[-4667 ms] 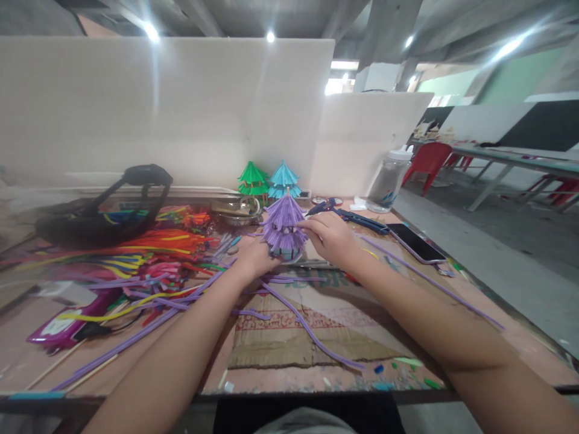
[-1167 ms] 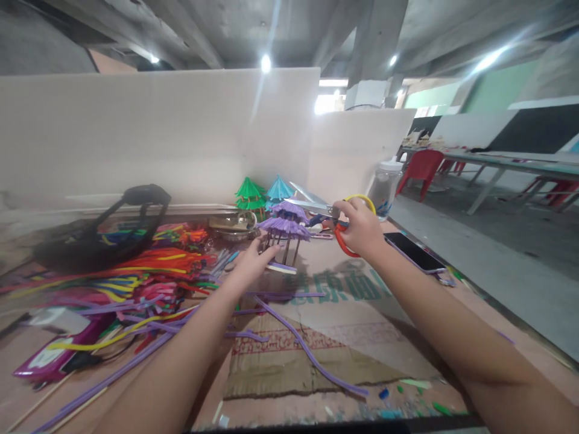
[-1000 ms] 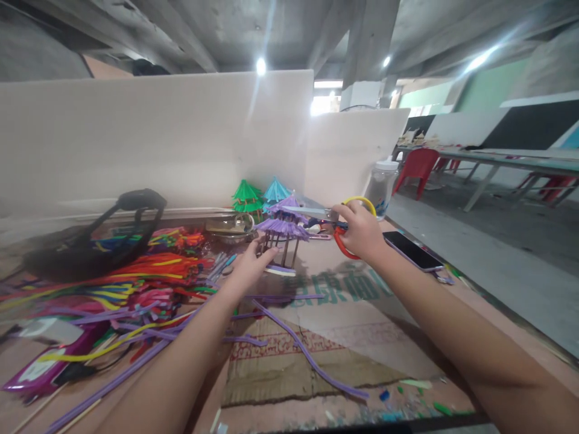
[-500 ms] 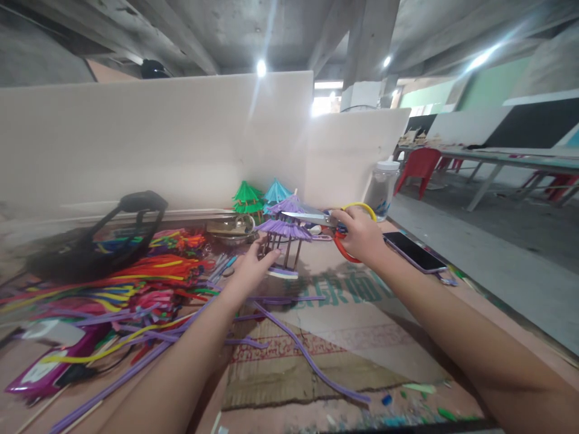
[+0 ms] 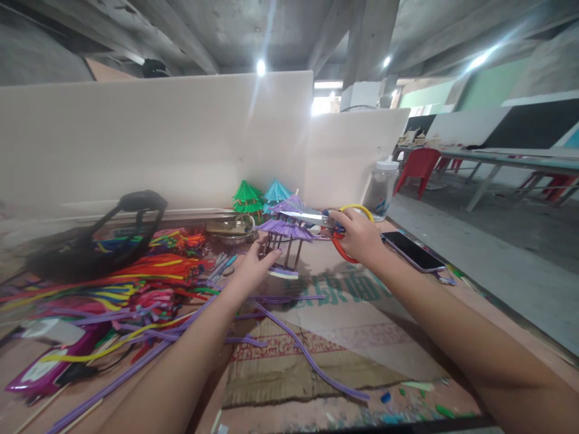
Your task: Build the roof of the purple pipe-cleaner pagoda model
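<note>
In the middle of the head view stands a small two-tiered pavilion model (image 5: 286, 229), with fringed purple roofs on thin brown posts. Its base is purple and white. My left hand (image 5: 257, 261) grips it by the posts on the left side, below the lower roof. A pair of scissors (image 5: 312, 218) with yellow and red handles is in my right hand (image 5: 362, 236), fingers closed round the handles. The blades point left and lie across the front of the upper purple roof. Whether they touch the roof I cannot tell.
Behind are a green model (image 5: 247, 196) and a blue model (image 5: 277, 190). Purple strips (image 5: 312, 360) lie on the cardboard (image 5: 362, 355). Coloured bundles (image 5: 154, 271) and a black bag (image 5: 90, 247) fill the left. A phone (image 5: 414, 251) and clear jar (image 5: 380, 190) are right.
My right hand and the scissors have shifted very slightly left, with the blades still at the upper roof. My left hand and the purple model stay nearly where they were.
</note>
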`<state>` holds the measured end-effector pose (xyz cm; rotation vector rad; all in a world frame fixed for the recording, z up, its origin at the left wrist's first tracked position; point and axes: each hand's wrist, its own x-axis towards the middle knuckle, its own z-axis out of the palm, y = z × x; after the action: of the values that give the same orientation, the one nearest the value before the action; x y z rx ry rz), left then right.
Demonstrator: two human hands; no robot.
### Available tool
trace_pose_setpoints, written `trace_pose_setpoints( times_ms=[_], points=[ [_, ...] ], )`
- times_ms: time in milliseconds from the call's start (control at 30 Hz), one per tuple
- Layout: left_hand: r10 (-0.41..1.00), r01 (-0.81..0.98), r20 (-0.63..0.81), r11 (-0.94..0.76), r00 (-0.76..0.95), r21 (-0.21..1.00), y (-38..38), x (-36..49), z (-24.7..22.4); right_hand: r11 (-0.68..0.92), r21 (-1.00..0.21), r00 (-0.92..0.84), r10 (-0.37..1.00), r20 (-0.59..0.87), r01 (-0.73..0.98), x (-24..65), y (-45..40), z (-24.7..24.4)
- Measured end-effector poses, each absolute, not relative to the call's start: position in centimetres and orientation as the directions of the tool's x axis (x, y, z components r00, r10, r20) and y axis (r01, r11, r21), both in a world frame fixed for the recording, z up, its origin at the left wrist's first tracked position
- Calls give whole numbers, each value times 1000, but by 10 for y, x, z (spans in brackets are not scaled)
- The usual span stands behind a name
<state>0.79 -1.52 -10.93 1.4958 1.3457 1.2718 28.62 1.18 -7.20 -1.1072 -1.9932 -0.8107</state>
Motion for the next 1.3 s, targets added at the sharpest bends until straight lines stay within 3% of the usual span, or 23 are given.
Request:
trace_pose_setpoints(
  times_ms=[533,1300],
  points=[
    [974,269,225,-209,-31,940,-14,8,-111,432,157,-369,468,803,888,285,7,-69],
    [985,237,168,-154,-38,959,-18,7,-105,435,131,-352,479,804,891,286,9,-71]
  ],
)
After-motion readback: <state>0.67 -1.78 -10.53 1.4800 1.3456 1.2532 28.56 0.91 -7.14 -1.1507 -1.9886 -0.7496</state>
